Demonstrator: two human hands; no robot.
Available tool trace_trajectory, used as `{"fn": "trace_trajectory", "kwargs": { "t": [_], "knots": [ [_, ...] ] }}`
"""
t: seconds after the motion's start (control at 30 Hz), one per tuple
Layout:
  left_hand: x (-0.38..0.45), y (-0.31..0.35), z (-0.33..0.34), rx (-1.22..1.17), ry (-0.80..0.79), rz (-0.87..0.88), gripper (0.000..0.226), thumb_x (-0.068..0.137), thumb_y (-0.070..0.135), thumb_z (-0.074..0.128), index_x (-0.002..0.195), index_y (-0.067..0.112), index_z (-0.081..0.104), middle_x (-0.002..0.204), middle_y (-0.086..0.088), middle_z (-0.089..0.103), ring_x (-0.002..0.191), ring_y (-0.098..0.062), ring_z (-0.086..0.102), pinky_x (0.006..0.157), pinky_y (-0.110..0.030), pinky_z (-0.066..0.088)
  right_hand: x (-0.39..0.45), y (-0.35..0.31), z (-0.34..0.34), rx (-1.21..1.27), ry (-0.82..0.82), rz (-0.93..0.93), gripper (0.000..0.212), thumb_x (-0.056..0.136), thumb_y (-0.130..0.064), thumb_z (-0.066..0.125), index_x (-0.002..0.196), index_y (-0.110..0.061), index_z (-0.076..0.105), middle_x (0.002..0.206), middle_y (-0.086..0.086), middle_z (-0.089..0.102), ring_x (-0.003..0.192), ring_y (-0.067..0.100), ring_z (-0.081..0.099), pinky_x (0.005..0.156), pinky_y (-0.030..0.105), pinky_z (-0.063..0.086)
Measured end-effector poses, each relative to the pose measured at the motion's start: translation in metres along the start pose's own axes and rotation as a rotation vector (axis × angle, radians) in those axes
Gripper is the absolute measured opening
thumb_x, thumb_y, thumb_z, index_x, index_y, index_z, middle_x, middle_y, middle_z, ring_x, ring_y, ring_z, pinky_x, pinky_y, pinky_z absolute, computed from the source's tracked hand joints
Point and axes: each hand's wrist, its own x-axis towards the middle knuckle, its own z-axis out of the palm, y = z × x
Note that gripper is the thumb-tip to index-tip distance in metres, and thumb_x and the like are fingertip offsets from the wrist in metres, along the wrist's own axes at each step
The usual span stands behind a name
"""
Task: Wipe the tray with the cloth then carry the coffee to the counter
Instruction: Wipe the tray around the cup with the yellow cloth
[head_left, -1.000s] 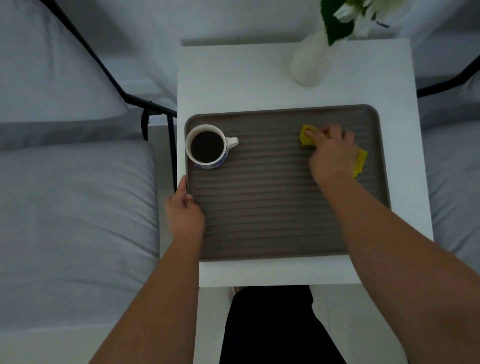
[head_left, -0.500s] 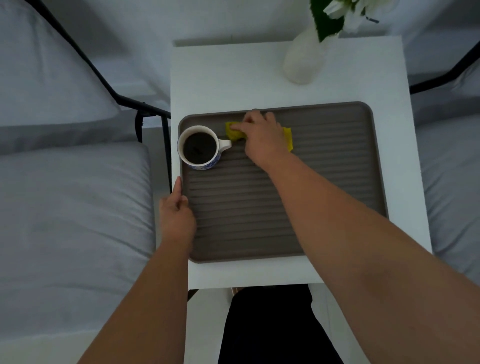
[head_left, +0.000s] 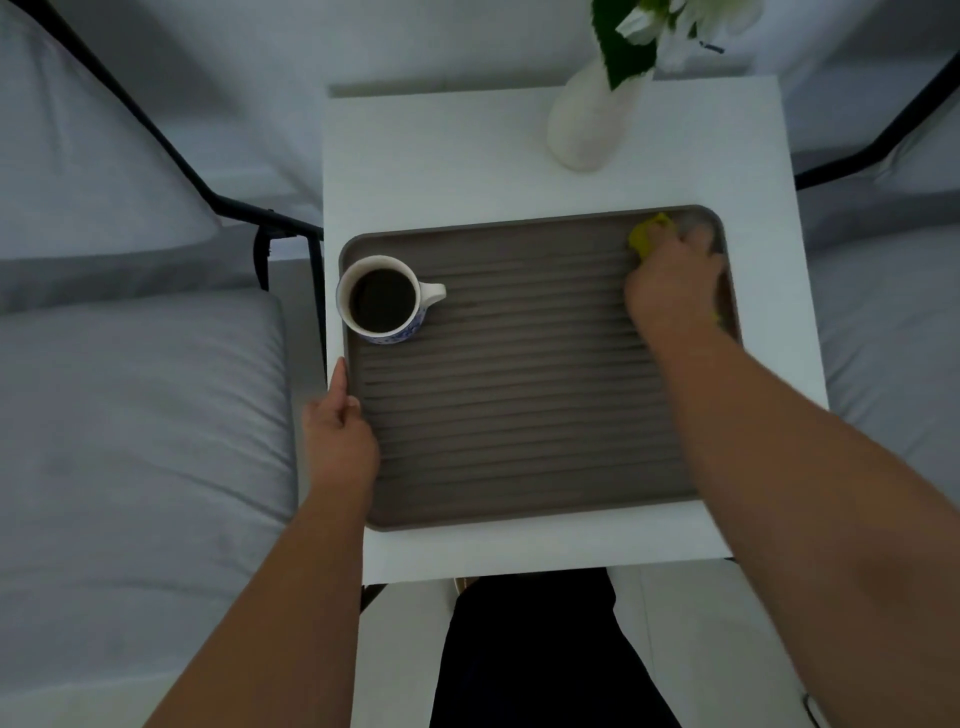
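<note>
A brown ribbed tray lies on a small white table. In the tray's far left corner stands a white and blue cup of black coffee, handle pointing right. My right hand presses a yellow cloth onto the tray's far right corner; most of the cloth is hidden under the palm and the hand is motion-blurred. My left hand grips the tray's left rim, thumb on the inner side, a little nearer than the cup.
A white vase with green leaves and white flowers stands at the table's far right. Grey cushioned chairs with black metal frames flank the table on both sides. My dark trouser leg shows below the table's near edge.
My right hand swept the cloth from the tray's right side to beside the cup, then back to the far right corner. My left hand stayed on the left rim.
</note>
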Motion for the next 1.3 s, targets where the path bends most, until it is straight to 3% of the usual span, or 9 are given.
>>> {"fn": "trace_trajectory", "kwargs": {
  "t": [0.17,0.33,0.57,0.73,0.9,0.97,1.1,1.17,1.3],
  "knots": [
    [0.001,-0.002,-0.001,0.020,-0.023,0.011,0.049,0.101,0.012,0.038,0.145,0.033,0.041,0.119,-0.001,0.045,0.100,-0.011,0.050,0.086,-0.017,0.039,-0.035,-0.072,0.031,-0.017,-0.093,-0.419,0.054,0.084,-0.003,0.044,0.128,-0.032,0.054,0.136,0.012,0.037,0.116,0.037,0.037,0.094,0.038,0.038],
    [0.007,-0.008,-0.001,0.023,-0.022,0.023,0.051,0.098,0.012,0.039,0.142,0.038,0.044,0.124,-0.009,0.055,0.104,-0.016,0.056,0.096,-0.026,0.042,-0.041,-0.118,0.040,-0.063,-0.245,-0.760,0.056,0.088,-0.005,0.045,0.136,-0.035,0.047,0.137,0.011,0.035,0.121,0.034,0.035,0.095,0.041,0.039],
    [0.006,-0.008,0.003,0.003,0.015,0.000,0.049,0.100,0.017,0.034,0.140,0.042,0.043,0.126,0.001,0.053,0.090,0.000,0.055,0.084,-0.018,0.042,0.001,-0.032,0.013,-0.001,-0.095,-0.577,0.047,0.091,-0.012,0.046,0.128,-0.040,0.055,0.130,0.013,0.041,0.116,0.037,0.038,0.096,0.043,0.040],
    [0.007,-0.010,0.005,0.003,0.035,-0.027,0.049,0.095,0.023,0.033,0.135,0.050,0.042,0.125,-0.023,0.055,0.106,-0.034,0.060,0.092,-0.043,0.052,0.021,0.031,-0.014,-0.022,-0.015,-0.300,0.048,0.094,-0.013,0.044,0.135,-0.037,0.044,0.138,0.017,0.034,0.119,0.041,0.036,0.098,0.053,0.039],
    [0.005,-0.004,0.003,-0.013,0.000,-0.029,0.052,0.098,0.016,0.033,0.139,0.046,0.041,0.125,-0.019,0.056,0.086,-0.011,0.057,0.077,-0.018,0.045,0.006,0.032,-0.010,-0.038,-0.003,-0.027,0.057,0.093,-0.005,0.040,0.146,-0.020,0.026,0.150,0.020,0.020,0.122,0.044,0.035,0.099,0.050,0.036],
    [0.006,-0.006,0.002,-0.017,-0.018,-0.014,0.053,0.097,0.016,0.034,0.140,0.047,0.041,0.122,-0.018,0.056,0.090,-0.010,0.058,0.083,-0.018,0.048,-0.014,0.018,0.000,-0.044,-0.001,-0.048,0.059,0.090,-0.002,0.040,0.145,-0.019,0.029,0.148,0.022,0.020,0.121,0.044,0.035,0.097,0.048,0.037],
    [0.009,-0.011,0.000,-0.001,-0.038,-0.033,0.055,0.094,0.020,0.035,0.135,0.055,0.040,0.122,-0.018,0.055,0.105,-0.021,0.059,0.104,-0.042,0.047,-0.060,-0.030,0.028,-0.067,-0.042,-0.300,0.057,0.089,-0.007,0.041,0.143,-0.026,0.035,0.142,0.018,0.029,0.116,0.040,0.037,0.092,0.044,0.040],
    [0.007,-0.007,0.000,-0.005,-0.034,-0.019,0.054,0.098,0.016,0.035,0.142,0.046,0.040,0.127,-0.013,0.053,0.106,-0.018,0.057,0.104,-0.034,0.044,-0.077,-0.052,0.041,-0.095,-0.078,-0.441,0.056,0.090,-0.013,0.043,0.144,-0.027,0.034,0.144,0.017,0.028,0.117,0.038,0.037,0.094,0.044,0.039],
    [0.004,-0.005,0.003,0.006,-0.001,0.007,0.051,0.100,0.010,0.034,0.145,0.033,0.040,0.125,-0.008,0.052,0.086,-0.002,0.053,0.080,-0.011,0.042,-0.093,-0.074,0.049,-0.153,-0.145,-0.665,0.056,0.089,-0.011,0.046,0.142,-0.027,0.037,0.144,0.018,0.028,0.119,0.038,0.035,0.095,0.044,0.037]
  ]
}}
